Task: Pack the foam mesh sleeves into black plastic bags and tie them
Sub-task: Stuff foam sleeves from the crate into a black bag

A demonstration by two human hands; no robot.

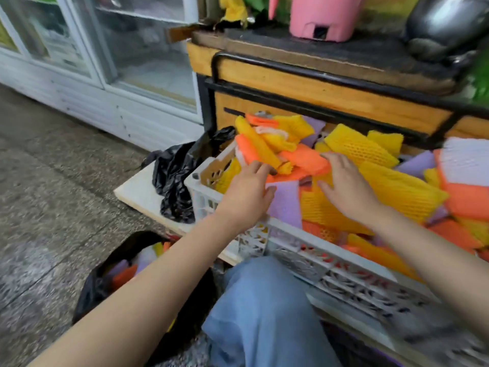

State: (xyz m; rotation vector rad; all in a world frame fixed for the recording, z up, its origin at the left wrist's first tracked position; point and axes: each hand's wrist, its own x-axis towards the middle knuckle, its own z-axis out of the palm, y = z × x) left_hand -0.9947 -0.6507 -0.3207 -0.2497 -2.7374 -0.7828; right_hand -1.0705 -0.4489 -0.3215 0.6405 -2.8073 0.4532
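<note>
Crate [344,282]: white lattice plastic, in front of the knee, heaped full.
Foam mesh sleeves [397,192]: yellow, orange and purple, mostly in the crate; a few in the open bag.
Open black bag [92,287]: on the floor, lower left.
Spare black bag [174,181]: crumpled beside the crate.
Right hand [346,186]: fingers spread flat on the pile, holding nothing.
Left hand [248,192]: fingers nearly straight, tips touching orange sleeves, thumb apart.

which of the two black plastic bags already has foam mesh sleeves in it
The open black plastic bag on the floor, under the left forearm: orange and purple sleeves show inside. The crumpled black bag on the white board shows none.
</note>
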